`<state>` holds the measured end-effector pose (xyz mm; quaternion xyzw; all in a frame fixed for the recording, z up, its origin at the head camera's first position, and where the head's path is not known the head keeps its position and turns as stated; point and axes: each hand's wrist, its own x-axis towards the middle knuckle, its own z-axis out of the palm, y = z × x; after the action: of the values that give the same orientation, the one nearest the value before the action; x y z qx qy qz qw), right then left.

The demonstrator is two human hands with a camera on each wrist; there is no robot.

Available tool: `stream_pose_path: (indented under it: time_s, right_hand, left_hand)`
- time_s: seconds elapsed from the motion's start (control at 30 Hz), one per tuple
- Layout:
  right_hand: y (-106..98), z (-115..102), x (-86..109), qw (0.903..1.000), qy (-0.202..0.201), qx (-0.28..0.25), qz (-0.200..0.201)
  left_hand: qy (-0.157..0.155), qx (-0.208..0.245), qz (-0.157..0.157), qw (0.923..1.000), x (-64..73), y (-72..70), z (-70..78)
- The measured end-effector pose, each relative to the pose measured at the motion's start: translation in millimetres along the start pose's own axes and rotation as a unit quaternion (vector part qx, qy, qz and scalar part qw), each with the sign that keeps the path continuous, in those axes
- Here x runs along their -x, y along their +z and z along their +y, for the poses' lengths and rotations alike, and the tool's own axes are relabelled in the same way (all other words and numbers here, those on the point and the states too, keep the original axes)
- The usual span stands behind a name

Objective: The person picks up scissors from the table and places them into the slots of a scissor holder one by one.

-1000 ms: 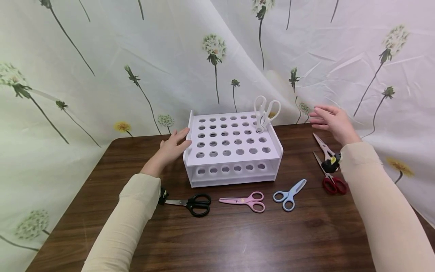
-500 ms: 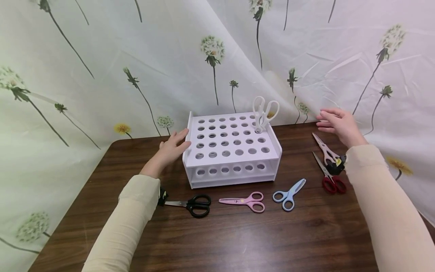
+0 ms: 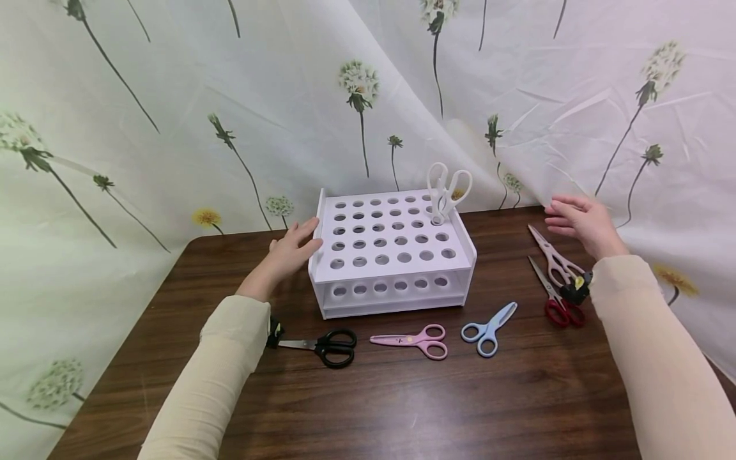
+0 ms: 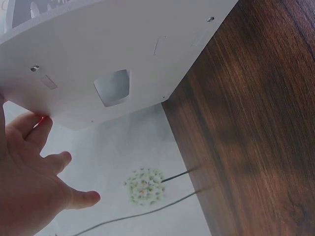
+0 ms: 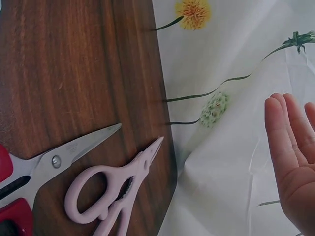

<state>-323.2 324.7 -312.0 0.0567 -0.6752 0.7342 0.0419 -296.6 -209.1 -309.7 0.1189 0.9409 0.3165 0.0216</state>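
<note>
My left hand (image 3: 289, 250) touches the left side of a white rack (image 3: 391, 258) with rows of round holes; in the left wrist view its fingertips rest against the rack's side panel (image 4: 142, 54). White scissors (image 3: 441, 195) stand handles up in a hole at the rack's back right. Above the table's back right, my right hand (image 3: 586, 223) hovers with relaxed fingers and holds nothing. Beneath and in front of it lie light pink scissors (image 5: 115, 189), their handles partly behind the wrist camera in the head view, and red-handled scissors (image 5: 54, 162).
In front of the rack lie black-handled scissors (image 3: 335, 348), pink scissors (image 3: 416, 340) and blue scissors (image 3: 489, 329) on the brown wooden table (image 3: 368, 409). A white curtain (image 3: 276, 96) with a dandelion print hangs along the table's back edge.
My right hand has moved to the right and a little lower, away from the rack. The left hand stays at the rack's side, and the scissors have not moved.
</note>
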Motion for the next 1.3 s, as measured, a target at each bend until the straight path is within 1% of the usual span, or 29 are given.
stream_pose_path:
  time_s: [0.17,0.37,0.4,0.43,0.6,0.63,0.67,0.77,0.83,0.93,1.1,1.13,1.2,1.3]
  right_hand:
    - [-4,6,2.7,1.0,0.002,-0.003,0.008]
    - [-14,17,4.7,1.0,-0.003,0.001,0.003]
    - [-19,21,1.6,0.9998,-0.006,-0.018,-0.009]
    - [-21,22,1.2,0.9997,-0.007,-0.022,-0.012]
    - [-24,23,3.6,0.9993,0.001,-0.035,-0.01]
    - [-21,20,7.5,0.9999,0.006,-0.014,0.002]
    - [-20,19,8.8,0.9999,0.011,-0.006,0.006]
    - [-20,18,12.2,0.9992,0.026,0.028,0.014]
    - [-21,18,13.4,0.9974,0.033,0.061,0.019]
    - [-25,20,14.2,0.9948,0.037,0.092,0.021]
    - [-30,25,16.1,0.9947,0.034,0.095,0.019]
    - [-31,26,16.3,0.9957,0.035,0.084,0.017]
    - [-34,28,17.2,0.9958,0.041,0.081,0.016]
    - [-67,64,-5.7,0.9951,0.041,0.087,0.024]
  left_hand:
    - [0.0,0.0,-0.001,1.0,0.1,1.3,-0.7]
    - [-0.001,-0.003,-0.003,1.0,-0.2,2.9,-0.2]
    - [-0.001,-0.003,-0.002,1.0,-0.3,2.8,-0.1]
    - [-0.001,-0.004,-0.002,1.0,-0.3,2.7,0.1]
    - [-0.001,-0.001,-0.002,1.0,0.2,1.8,0.3]
    - [-0.001,-0.002,-0.002,1.0,0.4,1.6,0.3]
    - [-0.002,-0.001,-0.002,1.0,0.7,1.4,0.1]
    - [-0.003,0.001,-0.001,1.0,1.4,1.1,-0.4]
    - [-0.005,0.002,-0.001,1.0,1.6,1.2,-0.8]
    - [-0.006,0.004,-0.001,1.0,1.6,1.0,-0.9]
    - [-0.005,0.005,0.0,1.0,1.8,0.8,-1.1]
    - [-0.005,0.005,-0.001,1.0,1.8,1.1,-1.2]
    - [-0.006,0.006,-0.001,1.0,1.7,1.4,-1.6]
    - [-0.007,0.007,-0.001,1.0,1.3,1.6,-2.0]
